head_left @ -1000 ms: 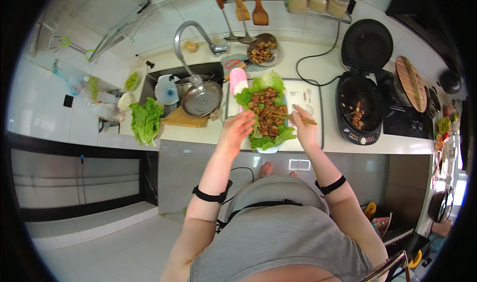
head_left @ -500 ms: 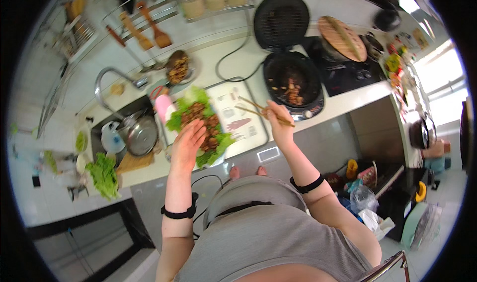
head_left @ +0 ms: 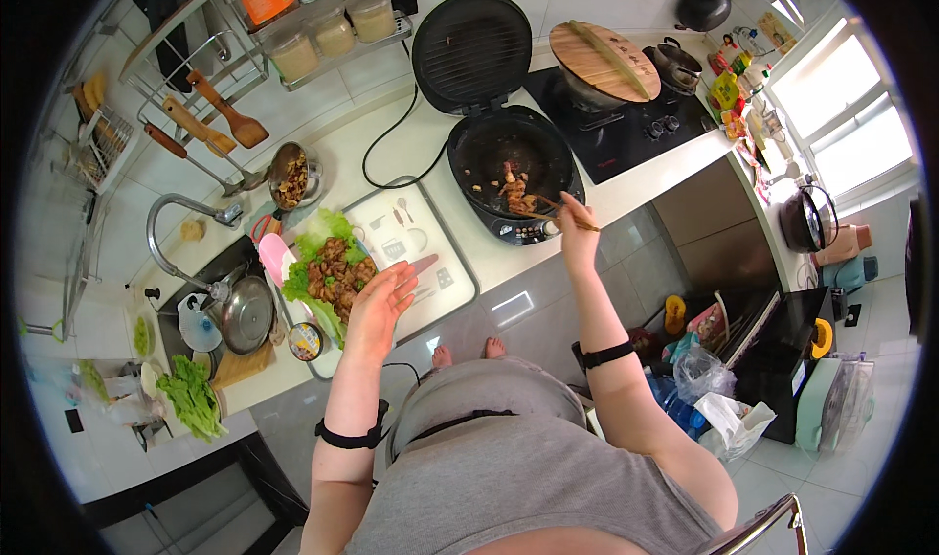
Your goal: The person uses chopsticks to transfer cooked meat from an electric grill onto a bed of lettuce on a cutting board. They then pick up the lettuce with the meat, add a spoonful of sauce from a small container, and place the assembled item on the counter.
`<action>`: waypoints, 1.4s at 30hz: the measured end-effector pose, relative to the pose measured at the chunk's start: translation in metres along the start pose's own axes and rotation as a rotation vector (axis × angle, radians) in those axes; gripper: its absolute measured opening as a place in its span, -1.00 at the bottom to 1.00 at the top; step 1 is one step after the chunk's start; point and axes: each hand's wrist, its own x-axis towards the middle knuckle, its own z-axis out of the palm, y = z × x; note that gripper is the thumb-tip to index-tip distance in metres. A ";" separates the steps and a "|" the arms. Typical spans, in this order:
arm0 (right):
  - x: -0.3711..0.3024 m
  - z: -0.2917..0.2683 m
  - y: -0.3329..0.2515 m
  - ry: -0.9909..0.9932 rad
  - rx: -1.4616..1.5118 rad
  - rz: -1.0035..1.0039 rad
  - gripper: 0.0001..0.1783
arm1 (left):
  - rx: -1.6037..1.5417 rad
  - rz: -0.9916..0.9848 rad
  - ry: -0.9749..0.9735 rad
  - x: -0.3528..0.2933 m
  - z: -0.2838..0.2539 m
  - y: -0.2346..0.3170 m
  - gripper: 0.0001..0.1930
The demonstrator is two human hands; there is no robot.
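Observation:
My left hand (head_left: 377,306) hovers open, fingers spread, over the near edge of a plate of green lettuce leaves (head_left: 315,252) topped with browned meat pieces (head_left: 335,273). My right hand (head_left: 577,230) holds wooden chopsticks (head_left: 559,209) whose tips reach into the open round black electric grill pan (head_left: 511,167), where a few pieces of cooked meat (head_left: 514,191) lie. The grill's ribbed lid (head_left: 472,39) stands raised behind it.
A white cutting board (head_left: 416,252) lies under the plate. The sink (head_left: 210,306) on the left holds a steel bowl, with loose lettuce (head_left: 192,399) near it. A small pot of meat (head_left: 290,176), a stove with a wooden lid (head_left: 599,61), and floor clutter at the right.
My right hand has moved from the cutting board over to the grill pan with the chopsticks. My left hand has drawn back to the plate's near edge. My view has swung right.

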 end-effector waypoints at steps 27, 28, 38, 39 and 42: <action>0.033 -0.017 -0.003 0.367 0.459 0.326 -0.59 | -0.027 0.067 0.089 -0.015 -0.019 0.007 -0.58; 0.030 -0.010 -0.011 0.341 0.481 0.295 -0.59 | -0.055 0.088 0.104 -0.017 -0.026 0.011 -0.59; -0.086 0.139 -0.069 -0.270 0.481 0.374 -0.60 | -0.172 0.262 0.276 -0.056 -0.098 0.042 -0.54; -0.099 0.157 -0.066 -0.330 0.477 0.465 -0.60 | -0.175 0.271 0.299 -0.060 -0.104 0.043 -0.54; -0.133 0.206 -0.052 -0.484 0.468 0.478 -0.59 | -0.187 0.283 0.306 -0.070 -0.119 0.042 -0.50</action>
